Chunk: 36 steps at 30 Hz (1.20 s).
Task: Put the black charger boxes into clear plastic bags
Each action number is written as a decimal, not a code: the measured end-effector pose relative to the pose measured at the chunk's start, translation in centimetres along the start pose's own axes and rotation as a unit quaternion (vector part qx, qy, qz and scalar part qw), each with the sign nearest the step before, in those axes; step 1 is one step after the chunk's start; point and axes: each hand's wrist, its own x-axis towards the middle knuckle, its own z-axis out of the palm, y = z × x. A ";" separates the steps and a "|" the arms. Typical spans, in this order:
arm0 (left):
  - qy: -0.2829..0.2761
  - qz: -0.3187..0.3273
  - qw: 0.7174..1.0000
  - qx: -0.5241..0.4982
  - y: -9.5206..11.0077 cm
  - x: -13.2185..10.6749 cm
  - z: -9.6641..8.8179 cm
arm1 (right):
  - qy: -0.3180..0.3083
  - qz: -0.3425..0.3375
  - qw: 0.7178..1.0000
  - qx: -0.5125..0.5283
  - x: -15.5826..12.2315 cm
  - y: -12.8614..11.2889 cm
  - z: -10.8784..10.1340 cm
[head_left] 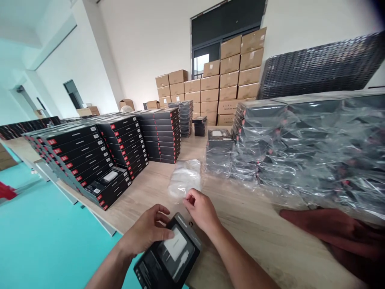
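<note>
A black retail box (192, 257) with a clear window lies tilted at the table's near edge. A white device and a white cable show through the window. My left hand (150, 228) grips the box's upper left side, its thumb across the window. Just beyond the box, my right hand (198, 206) pinches with thumb and forefinger at the near edge of a pile of clear plastic bags (185, 178). Whether a bag is between those fingertips is too fine to make out.
Stacks of black boxes (120, 146) stand on the wooden table (156, 180) to the left. Plastic-wrapped boxes (288, 144) fill the right side, with a dark red cloth (327, 228) in front. Brown cartons (210, 94) are piled by the wall.
</note>
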 end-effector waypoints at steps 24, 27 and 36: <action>0.064 0.025 0.997 0.040 -1.2 1.2 -0.4 | 0.012 -0.040 0.999 0.013 -0.3 -1.0 -0.9; 0.071 0.029 0.996 0.051 -1.2 1.1 -0.6 | 0.003 -0.048 0.999 0.009 -0.3 -1.2 -0.8; 0.122 0.097 0.986 0.053 -0.9 1.7 -0.3 | -0.013 -0.081 0.997 -0.002 -0.5 -1.8 -1.0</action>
